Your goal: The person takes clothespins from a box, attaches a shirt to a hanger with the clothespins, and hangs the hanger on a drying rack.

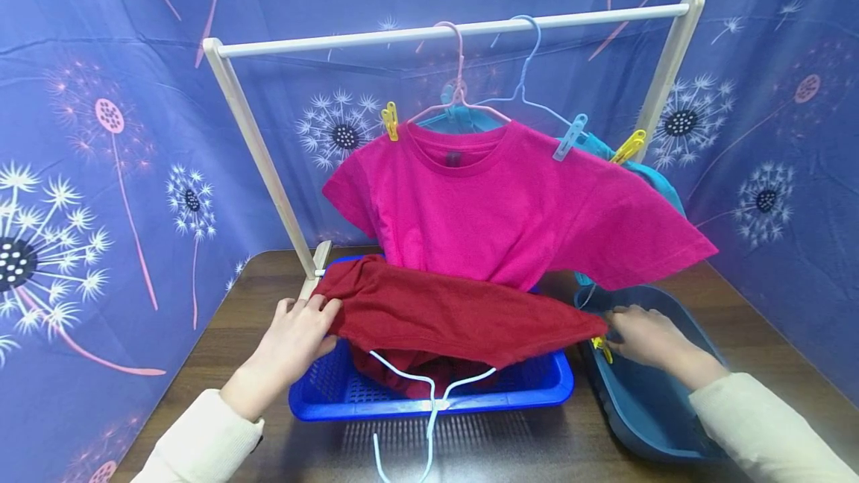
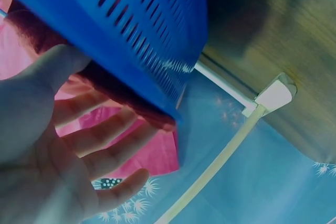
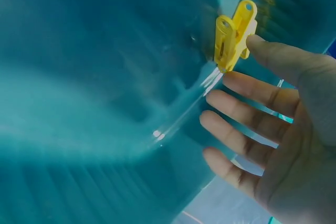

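A red garment [image 1: 429, 311] lies spread over the blue basket [image 1: 470, 402], with a pale blue hanger [image 1: 432, 401] poking out from under it, hook toward me. My left hand [image 1: 295, 334] rests on the garment's left end, its fingers [image 2: 121, 150] loosely extended at the cloth beside the basket rim. Over the dark teal tray [image 1: 661, 408] at the right, my right hand [image 1: 647, 338] reaches in beside the garment's right end. There the thumb tip is right at a yellow clothes peg [image 3: 231, 35], and the other fingers [image 3: 236, 135] are stretched out below it.
Behind the basket stands a rack with a white rail [image 1: 376, 37]. On it hang a magenta T-shirt [image 1: 470, 207] on a pink hanger and a teal garment [image 1: 661, 181] on a blue hanger. Yellow pegs and a blue peg [image 1: 570, 137] clip the clothes. A patterned blue cloth [image 1: 87, 36] surrounds the table.
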The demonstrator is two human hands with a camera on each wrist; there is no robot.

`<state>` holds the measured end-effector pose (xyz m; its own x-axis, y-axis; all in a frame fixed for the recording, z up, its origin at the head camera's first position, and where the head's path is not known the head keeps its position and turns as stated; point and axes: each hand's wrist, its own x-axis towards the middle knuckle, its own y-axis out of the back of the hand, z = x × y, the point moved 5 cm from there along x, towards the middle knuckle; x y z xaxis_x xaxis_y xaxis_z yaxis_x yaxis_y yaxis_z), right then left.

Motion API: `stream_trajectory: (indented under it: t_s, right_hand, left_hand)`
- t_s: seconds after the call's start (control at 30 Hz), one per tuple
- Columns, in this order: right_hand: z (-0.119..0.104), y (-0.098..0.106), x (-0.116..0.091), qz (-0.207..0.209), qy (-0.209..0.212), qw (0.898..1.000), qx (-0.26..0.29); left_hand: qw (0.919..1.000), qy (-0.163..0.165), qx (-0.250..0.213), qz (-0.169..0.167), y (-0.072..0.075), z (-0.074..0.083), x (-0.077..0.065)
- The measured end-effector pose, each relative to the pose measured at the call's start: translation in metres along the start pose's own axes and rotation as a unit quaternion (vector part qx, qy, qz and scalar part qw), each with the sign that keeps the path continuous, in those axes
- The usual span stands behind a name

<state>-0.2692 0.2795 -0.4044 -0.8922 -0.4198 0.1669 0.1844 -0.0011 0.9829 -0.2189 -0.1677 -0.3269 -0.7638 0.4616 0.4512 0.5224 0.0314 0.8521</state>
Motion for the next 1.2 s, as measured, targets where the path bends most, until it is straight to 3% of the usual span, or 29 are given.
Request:
stream_trajectory:
  t_s: [0.27,0.57,0.83,1.07,1.2]
  right_hand:
    - [-0.001,-0.008,-0.004,-0.026,-0.014,0.999,0.037]
    - [0.003,-0.010,-0.005,-0.035,-0.007,0.999,0.035]
    - [0.006,-0.011,-0.007,-0.045,-0.012,0.999,0.027]
    - [0.006,-0.010,-0.007,-0.097,-0.053,0.991,0.077]
    - [0.007,-0.011,-0.009,-0.129,-0.061,0.987,0.075]
  left_hand:
    - [0.9997,-0.018,-0.008,-0.015,0.004,-0.004,0.003]
    - [0.9970,-0.009,-0.066,-0.039,0.004,-0.013,0.006]
    - [0.9943,0.006,-0.098,-0.042,0.004,-0.019,0.008]
    - [0.9927,0.025,-0.111,-0.040,0.004,-0.024,0.012]
    - [0.9921,0.035,-0.112,-0.043,0.002,-0.026,0.015]
